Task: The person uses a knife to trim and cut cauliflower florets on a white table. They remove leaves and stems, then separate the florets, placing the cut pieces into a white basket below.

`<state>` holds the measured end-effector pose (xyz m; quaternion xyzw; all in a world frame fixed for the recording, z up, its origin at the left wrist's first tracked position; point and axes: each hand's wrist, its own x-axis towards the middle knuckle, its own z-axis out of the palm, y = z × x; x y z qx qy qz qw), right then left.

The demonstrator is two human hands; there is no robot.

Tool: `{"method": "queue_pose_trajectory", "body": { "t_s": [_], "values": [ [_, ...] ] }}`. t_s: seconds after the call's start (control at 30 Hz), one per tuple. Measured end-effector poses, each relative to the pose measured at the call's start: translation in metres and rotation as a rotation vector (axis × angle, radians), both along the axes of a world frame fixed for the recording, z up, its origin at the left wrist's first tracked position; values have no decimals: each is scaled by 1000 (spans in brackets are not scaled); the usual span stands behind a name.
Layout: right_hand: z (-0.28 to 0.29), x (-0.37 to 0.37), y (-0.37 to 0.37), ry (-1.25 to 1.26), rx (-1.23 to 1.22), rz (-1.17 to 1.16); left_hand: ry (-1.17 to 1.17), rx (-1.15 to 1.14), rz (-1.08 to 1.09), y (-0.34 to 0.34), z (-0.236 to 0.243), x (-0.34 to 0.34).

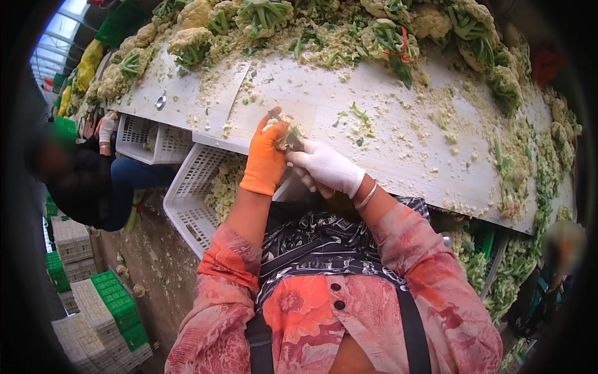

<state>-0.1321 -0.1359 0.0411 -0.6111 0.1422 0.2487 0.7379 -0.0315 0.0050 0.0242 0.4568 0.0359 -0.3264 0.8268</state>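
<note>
My left hand (266, 153), in an orange glove, is closed around a small pale piece of cauliflower (288, 129) near the table's front edge. Against it works my right hand (327, 167), in a white glove, gripping a knife (294, 144). Part of the grey blade shows beside the cauliflower; the handle is hidden in my fingers. Just below my left forearm, a white slotted crate (187, 199) holds cut cauliflower florets (227, 190).
Whole cauliflower heads (265, 17) line the far side of the white table (274, 87), amid crumbs and leaf scraps. To the left, a person in dark clothes (81, 177) sits by another white crate (171, 144). Stacked crates (115, 302) stand lower left. Trimmed leaves (507, 280) pile at right.
</note>
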Motion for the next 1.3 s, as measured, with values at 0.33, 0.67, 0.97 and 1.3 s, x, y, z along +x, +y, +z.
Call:
{"method": "queue_pose_trajectory", "body": {
  "t_s": [0.33,0.67,0.97,1.3],
  "values": [
    [-8,0,48,-141,-130,158,1,143,17,94,9,-18],
    [4,-10,33,-66,-51,188,-183,905,187,208,-24,13],
    [10,-8,-29,-65,244,-716,-1048,1044,-55,27,-29,98],
    [10,-29,-74,-29,283,-818,-1177,1412,-332,-205,-28,195]
  ]
}}
